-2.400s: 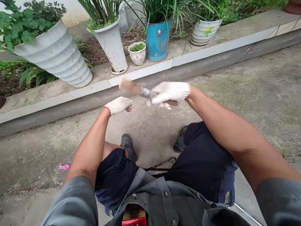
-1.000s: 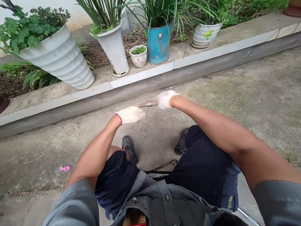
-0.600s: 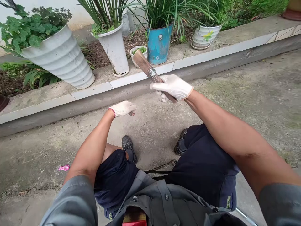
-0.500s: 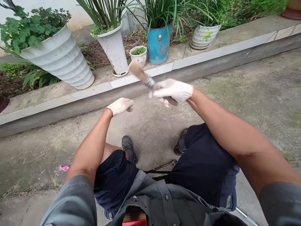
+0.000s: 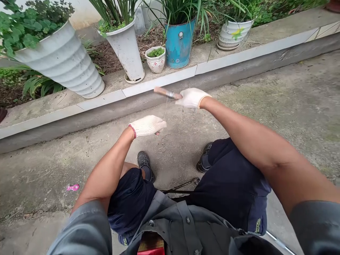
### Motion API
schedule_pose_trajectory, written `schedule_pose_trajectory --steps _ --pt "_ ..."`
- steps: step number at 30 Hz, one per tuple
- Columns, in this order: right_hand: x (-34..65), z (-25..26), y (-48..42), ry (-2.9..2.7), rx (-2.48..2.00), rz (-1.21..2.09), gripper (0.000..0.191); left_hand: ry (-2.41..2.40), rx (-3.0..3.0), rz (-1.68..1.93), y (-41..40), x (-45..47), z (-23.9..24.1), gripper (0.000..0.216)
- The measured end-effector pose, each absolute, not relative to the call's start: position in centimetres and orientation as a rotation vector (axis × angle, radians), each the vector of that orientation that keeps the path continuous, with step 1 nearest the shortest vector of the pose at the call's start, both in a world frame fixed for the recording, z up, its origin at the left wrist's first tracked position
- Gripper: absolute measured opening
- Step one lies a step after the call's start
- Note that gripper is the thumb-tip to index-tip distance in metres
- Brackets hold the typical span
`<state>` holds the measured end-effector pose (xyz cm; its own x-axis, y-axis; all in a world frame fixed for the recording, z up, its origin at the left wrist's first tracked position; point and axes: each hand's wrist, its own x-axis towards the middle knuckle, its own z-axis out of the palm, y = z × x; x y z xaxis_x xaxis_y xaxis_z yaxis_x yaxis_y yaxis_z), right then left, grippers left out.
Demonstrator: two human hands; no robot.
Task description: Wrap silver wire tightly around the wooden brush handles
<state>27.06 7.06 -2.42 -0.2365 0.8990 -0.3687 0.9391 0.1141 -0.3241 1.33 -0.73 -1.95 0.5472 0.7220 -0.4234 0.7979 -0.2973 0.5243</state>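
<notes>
My right hand, in a white knitted glove, is closed round a short wooden stick. Silvery wire is wound in a coil about the stick's middle, and motion smears it slightly. From the coil a thin strand runs down to my left hand, gloved in white with a red cuff. The left fingers are pinched together on the strand's end, lower and to the left of the stick. Both hands are in the air above the concrete ground, in front of the low ledge.
Along the tiled ledge stand a large ribbed white pot, a tall white pot, a small white pot, a blue bucket and another white pot, all planted. A pink object lies on the ground at left.
My left hand has moved right, nearer the stick. The stick has turned from a steep slant to nearly level, and my right hand has shifted slightly left.
</notes>
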Motion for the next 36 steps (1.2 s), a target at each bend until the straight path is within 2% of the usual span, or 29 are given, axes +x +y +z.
schedule_pose_trajectory --steps 4,8,11,15,20,22,26,29,32,36 --pt "27.9 0.4 5.6 2.482 1.982 -1.516 0.036 1.212 2.004 -0.105 0.7 0.1 -3.0 0.045" --pt "27.6 2.7 2.6 2.562 1.7 -1.828 0.047 1.336 1.881 0.059 2.8 -1.8 -3.3 0.035" --pt "27.3 2.9 1.4 2.503 1.446 -1.758 0.053 1.481 1.838 0.229 4.0 -2.8 -3.3 0.032" --pt "26.2 0.8 1.3 2.307 1.167 -1.3 0.048 1.591 1.864 0.397 4.5 -3.2 -3.0 0.035" --pt "23.9 -2.3 2.8 2.177 1.227 -0.526 0.029 1.618 2.112 0.196 2.4 -1.1 -1.9 0.047" --pt "24.0 -2.5 4.1 2.135 1.38 -0.374 0.03 1.563 2.213 0.096 1.1 0.3 -1.6 0.049" --pt "25.9 -1.2 6.6 2.251 1.765 -0.478 0.043 1.335 2.256 -0.046 0.0 1.8 -1.6 0.049" --pt "27.1 0.6 6.3 2.398 1.973 -0.807 0.047 1.338 2.193 -0.052 0.8 1.1 -2.0 0.047" --pt "27.2 2.4 4.3 2.492 1.948 -1.148 0.044 1.378 2.1 0.007 2.2 -0.6 -2.6 0.041" --pt "27.0 3.6 2.1 2.494 1.771 -1.352 0.047 1.394 1.949 0.017 3.5 -2.9 -3.4 0.034"
